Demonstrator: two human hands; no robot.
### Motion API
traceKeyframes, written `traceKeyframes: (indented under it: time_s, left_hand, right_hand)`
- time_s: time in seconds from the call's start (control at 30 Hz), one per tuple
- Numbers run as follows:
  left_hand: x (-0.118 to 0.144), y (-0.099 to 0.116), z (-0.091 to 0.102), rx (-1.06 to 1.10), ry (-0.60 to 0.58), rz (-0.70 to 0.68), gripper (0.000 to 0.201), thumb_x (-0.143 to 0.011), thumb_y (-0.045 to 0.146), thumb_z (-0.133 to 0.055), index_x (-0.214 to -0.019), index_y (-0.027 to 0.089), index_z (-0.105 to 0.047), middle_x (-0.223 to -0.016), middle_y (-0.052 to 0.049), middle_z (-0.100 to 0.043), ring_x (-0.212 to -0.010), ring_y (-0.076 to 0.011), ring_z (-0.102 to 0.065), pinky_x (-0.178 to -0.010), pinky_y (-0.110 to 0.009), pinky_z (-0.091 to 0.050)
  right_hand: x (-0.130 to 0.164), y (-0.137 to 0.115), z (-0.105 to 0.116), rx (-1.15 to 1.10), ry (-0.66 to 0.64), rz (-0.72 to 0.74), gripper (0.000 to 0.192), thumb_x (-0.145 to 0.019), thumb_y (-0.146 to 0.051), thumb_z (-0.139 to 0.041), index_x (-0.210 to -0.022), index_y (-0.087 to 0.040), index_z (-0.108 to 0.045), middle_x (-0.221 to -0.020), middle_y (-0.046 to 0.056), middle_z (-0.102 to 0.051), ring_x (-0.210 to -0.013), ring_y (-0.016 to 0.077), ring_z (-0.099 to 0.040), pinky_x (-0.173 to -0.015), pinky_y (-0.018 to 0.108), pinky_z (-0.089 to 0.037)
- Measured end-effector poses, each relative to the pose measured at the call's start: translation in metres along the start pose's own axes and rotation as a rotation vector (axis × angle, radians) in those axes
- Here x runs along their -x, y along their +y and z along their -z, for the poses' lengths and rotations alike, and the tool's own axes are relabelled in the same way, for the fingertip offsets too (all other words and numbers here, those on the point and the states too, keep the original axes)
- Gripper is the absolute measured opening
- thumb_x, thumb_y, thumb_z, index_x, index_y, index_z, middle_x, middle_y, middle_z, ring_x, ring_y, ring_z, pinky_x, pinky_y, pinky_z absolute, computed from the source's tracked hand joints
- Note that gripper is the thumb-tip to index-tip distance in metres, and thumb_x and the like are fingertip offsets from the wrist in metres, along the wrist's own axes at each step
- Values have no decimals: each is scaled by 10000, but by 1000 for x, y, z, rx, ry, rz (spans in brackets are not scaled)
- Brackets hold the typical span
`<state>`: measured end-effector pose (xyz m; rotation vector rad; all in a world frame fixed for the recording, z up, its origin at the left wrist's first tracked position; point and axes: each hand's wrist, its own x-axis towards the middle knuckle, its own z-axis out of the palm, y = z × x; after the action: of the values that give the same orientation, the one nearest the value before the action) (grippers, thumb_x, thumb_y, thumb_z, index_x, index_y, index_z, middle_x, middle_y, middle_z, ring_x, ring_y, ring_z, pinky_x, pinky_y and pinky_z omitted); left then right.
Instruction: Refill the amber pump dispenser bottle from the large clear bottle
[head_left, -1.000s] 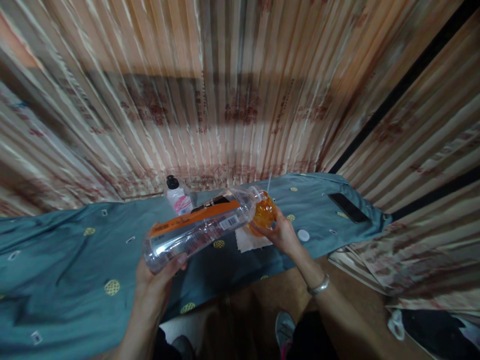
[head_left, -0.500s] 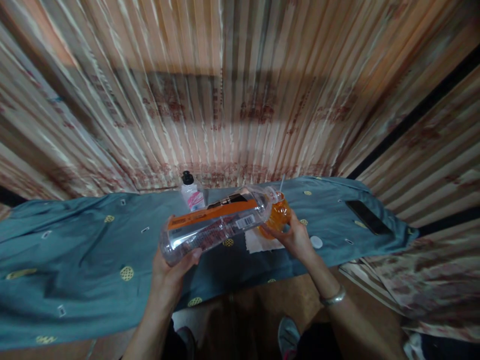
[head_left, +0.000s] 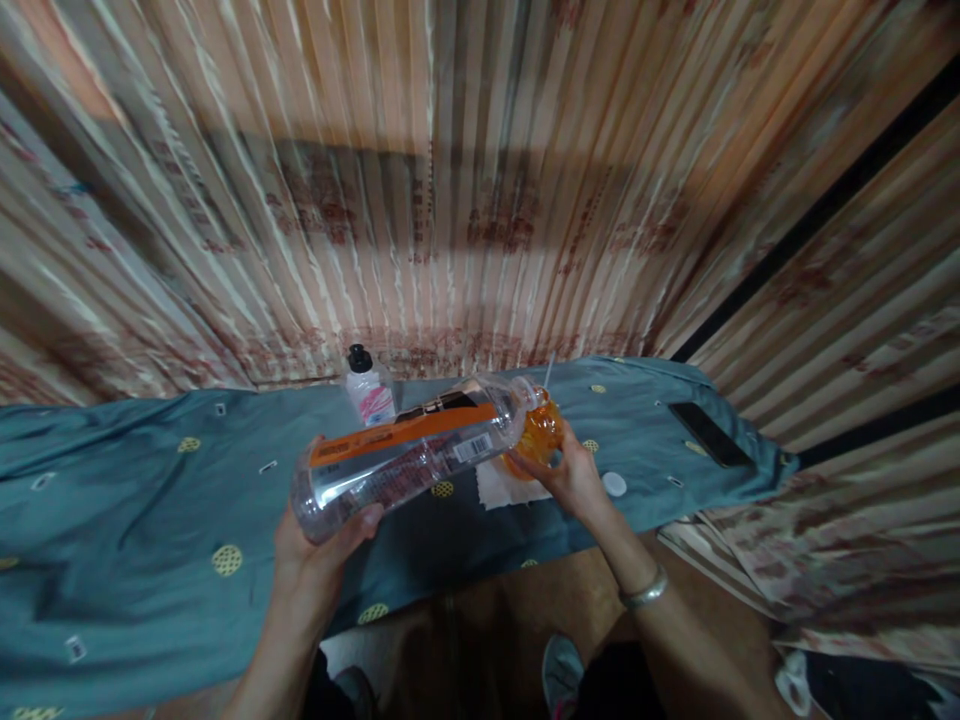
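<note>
The left hand (head_left: 319,545) grasps the base of a large clear plastic bottle (head_left: 405,455), tipped almost flat, its mouth at the rim of a small orange cup (head_left: 534,440). The right hand (head_left: 574,480) is closed around this cup and holds it just above a white tissue (head_left: 499,485). The pouring seems to be under way; the cup looks partly filled. The bottle is smooth, with an orange label. Around lie a blue patterned cloth on the tabletop (head_left: 135,500), a white cap (head_left: 614,484), a small black-capped bottle (head_left: 367,390) and a dark phone (head_left: 709,435).
</note>
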<state>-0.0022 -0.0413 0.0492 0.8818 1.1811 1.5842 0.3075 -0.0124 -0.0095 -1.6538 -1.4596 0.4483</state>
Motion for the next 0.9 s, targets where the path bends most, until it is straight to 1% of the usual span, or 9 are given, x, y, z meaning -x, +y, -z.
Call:
traceKeyframes:
  time_s: [0.17, 0.3, 0.37, 0.43, 0.53, 0.6, 0.73, 0.83, 0.9]
  left_hand:
    - [0, 0, 1, 21, -44, 13, 732, -505, 325, -1011, -1160, 227, -700, -911, 15, -714, -574, -90, -566, -528, -209, -519]
    - [1, 1, -2, 19, -27, 25, 748, -478, 349, -1019, -1142, 214, -704, -866, 10, -709, -576, -92, -558, -521, -203, -511]
    - [0, 1, -2, 23, -9, 20, 766, -457, 356, -1025, -1137, 216, -704, -901, -3, -722, -619, -107, -584, -521, -198, -510]
    - [0, 0, 0, 27, -14, 19, 775, -468, 340, -1027, -1160, 231, -696, -926, 2, -724, -646, -114, -601, -532, -198, -518]
    - [-1, -2, 4, 31, -62, 10, 794, -505, 295, -1018, -1219, 262, -672, -917, 29, -720, -597, -101, -587, -534, -211, -525]
    - [-1, -3, 5, 23, -77, -4, 796, -523, 283, -1011, -1238, 261, -662, -898, 33, -721, -580, -100, -586, -540, -216, -524]
    - [-2, -3, 3, 21, -62, -21, 822, -524, 299, -1006, -1263, 250, -648, -810, 49, -699, -552, -99, -575, -533, -210, -511]
    - [-2, -1, 0, 33, -61, -12, 879, -506, 301, -1002, -1299, 256, -625, -752, 67, -680, -533, -103, -566, -522, -212, -510]
    - [-2, 0, -2, 25, -46, -10, 880, -494, 300, -996, -1292, 246, -629, -747, 66, -684, -524, -100, -560, -511, -207, -507]
  right_hand:
    - [-1, -1, 1, 14, -13, 25, 742, -781, -489, -827, -1420, -220, -560, -1281, 131, -800, -1158, 337, -782, -974, 465, -639]
    - [0, -1, 2, 11, -25, 25, 731, -786, -477, -825, -1417, -219, -560, -1286, 133, -797, -1157, 335, -782, -972, 460, -636]
    - [0, 0, 2, 17, -22, 11, 742, -770, -473, -843, -1411, -224, -563, -1254, 128, -809, -1135, 339, -789, -959, 458, -640]
    - [-1, 0, 2, 21, -16, 1, 752, -767, -483, -848, -1414, -230, -560, -1249, 127, -811, -1137, 342, -788, -961, 460, -637]
    - [-1, -1, 2, 16, -26, -5, 773, -763, -482, -848, -1430, -227, -554, -1265, 136, -806, -1142, 348, -785, -966, 470, -635]
    - [-2, -2, 4, 17, -31, -6, 781, -753, -470, -849, -1436, -227, -557, -1247, 130, -811, -1130, 356, -788, -961, 480, -639]
    - [-2, -6, 6, 25, -34, -1, 783, -751, -455, -848, -1445, -234, -560, -1203, 110, -824, -1130, 357, -789, -938, 477, -654]
    - [-2, -9, 6, 44, -37, -25, 791, -746, -468, -854, -1439, -223, -564, -1175, 117, -828, -1113, 364, -793, -924, 490, -659]
    - [-2, -9, 6, 44, -36, -25, 782, -748, -467, -853, -1434, -218, -570, -1183, 123, -826, -1122, 375, -790, -930, 493, -655]
